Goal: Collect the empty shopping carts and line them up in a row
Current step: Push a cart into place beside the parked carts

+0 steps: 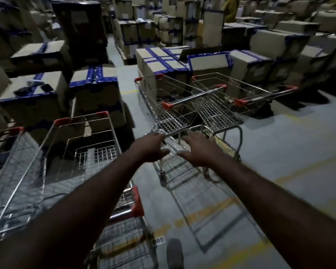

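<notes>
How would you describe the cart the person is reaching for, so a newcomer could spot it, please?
Find the stack of blue-taped boxes ahead; two wire carts stand side by side before it. It is the left cart, not the right cart: the only one with the left hand gripping its near edge.

I am seeing dim, bluish light. The chrome wire shopping carts are catching faint glints and casting gridded shadows toward me over the grey concrete floor. The blue-taped brown cardboard boxes are blurring toward the edges, where the wide lens is bending them.
</notes>
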Demonstrator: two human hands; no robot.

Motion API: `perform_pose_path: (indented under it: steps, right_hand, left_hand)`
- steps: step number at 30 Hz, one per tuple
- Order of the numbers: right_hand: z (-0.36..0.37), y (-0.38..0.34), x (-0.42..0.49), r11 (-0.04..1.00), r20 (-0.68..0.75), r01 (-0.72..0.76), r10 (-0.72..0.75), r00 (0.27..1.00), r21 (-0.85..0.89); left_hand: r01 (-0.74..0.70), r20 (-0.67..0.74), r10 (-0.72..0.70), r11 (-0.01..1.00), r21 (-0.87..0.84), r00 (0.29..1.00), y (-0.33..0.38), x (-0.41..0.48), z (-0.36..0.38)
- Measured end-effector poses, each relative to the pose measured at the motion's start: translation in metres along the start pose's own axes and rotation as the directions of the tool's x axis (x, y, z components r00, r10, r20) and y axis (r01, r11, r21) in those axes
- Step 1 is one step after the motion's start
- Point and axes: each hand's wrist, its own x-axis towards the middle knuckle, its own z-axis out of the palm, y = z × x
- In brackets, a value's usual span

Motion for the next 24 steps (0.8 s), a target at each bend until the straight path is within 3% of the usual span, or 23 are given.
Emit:
perform_pose_path:
  steps: [15,24]
  right_hand:
    - [-0.04,0.133,0.193,0.999,-0.031,-0.028,0.027,0.999,-0.037]
    - [-0.03,0.191,0.315,0.996,0.008,0.086,-0.086,0.996,0.009]
  left_hand:
    - [-0.005,-0.014,0.003,0.995,-0.102,1.0,-0.011,0.264,-0.001]
    - [0.1,-0.032,-0.104,0.99,-0.1,0.994,-0.019,0.357,0.025]
